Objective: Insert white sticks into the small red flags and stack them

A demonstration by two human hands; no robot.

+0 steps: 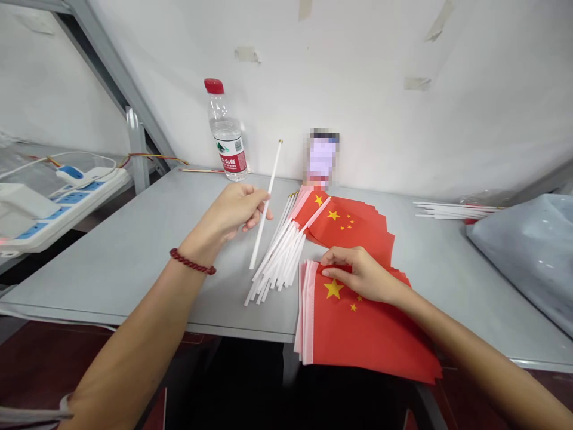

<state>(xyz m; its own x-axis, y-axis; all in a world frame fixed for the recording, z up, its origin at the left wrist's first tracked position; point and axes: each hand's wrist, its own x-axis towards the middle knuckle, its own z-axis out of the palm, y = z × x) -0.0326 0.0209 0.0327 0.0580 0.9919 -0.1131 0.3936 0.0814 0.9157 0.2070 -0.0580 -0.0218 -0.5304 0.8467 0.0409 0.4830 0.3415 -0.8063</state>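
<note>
My left hand [245, 209] pinches a white flag stick [258, 242] with a gold tip, tilted above the table left of the other sticks. My right hand [358, 272] rests on a stack of red flags with yellow stars, its thumb and fingers closed at the upper white-hemmed corner of the top flag [371, 340]. That stack overhangs the table's front edge. Behind it lies a pile of flags on sticks [358, 218], their white sticks [280, 263] fanned toward me. How many layers my right fingers grip is hidden.
A water bottle [228, 140] with a red cap stands against the wall at the back. A blurred phone [322, 158] leans there too. More white sticks [452, 210] and a grey plastic bag [532, 257] lie right. A power strip [67, 209] sits left.
</note>
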